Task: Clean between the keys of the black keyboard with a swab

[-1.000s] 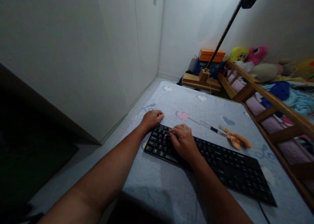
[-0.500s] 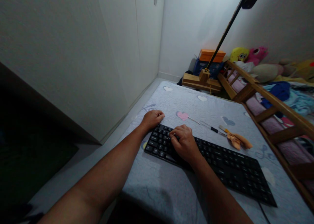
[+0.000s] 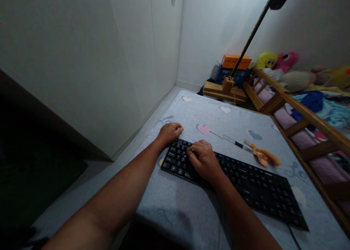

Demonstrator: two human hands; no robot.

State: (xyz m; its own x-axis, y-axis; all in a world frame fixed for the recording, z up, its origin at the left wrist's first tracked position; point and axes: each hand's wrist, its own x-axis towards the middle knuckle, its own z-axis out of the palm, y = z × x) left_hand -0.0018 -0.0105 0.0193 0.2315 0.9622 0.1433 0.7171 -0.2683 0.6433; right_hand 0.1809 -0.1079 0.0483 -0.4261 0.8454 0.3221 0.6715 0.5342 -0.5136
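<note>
A black keyboard (image 3: 262, 195) lies at a slant on the cloth-covered table (image 3: 180, 206). My left hand (image 3: 170, 132) rests at the keyboard's far left corner, its fingers curled together; whatever they may hold is hidden. Over the left part of the keys is my right hand (image 3: 202, 158), thumb and fingers pinched together on something too small to make out. Beyond the keyboard lie a thin metal tool with a black grip (image 3: 238, 144), a brush with a yellow band (image 3: 250, 144) and a crumpled orange cloth (image 3: 263, 157).
A white cabinet (image 3: 131, 60) stands along the left. To the right runs a wooden bed rail (image 3: 306, 115) with clothes and plush toys behind it. A wooden stand (image 3: 225, 89) with a dark pole and an orange box (image 3: 235, 61) are past the table's far edge.
My right hand has shifted slightly to the left over the keys. My left hand and the keyboard look unmoved.
</note>
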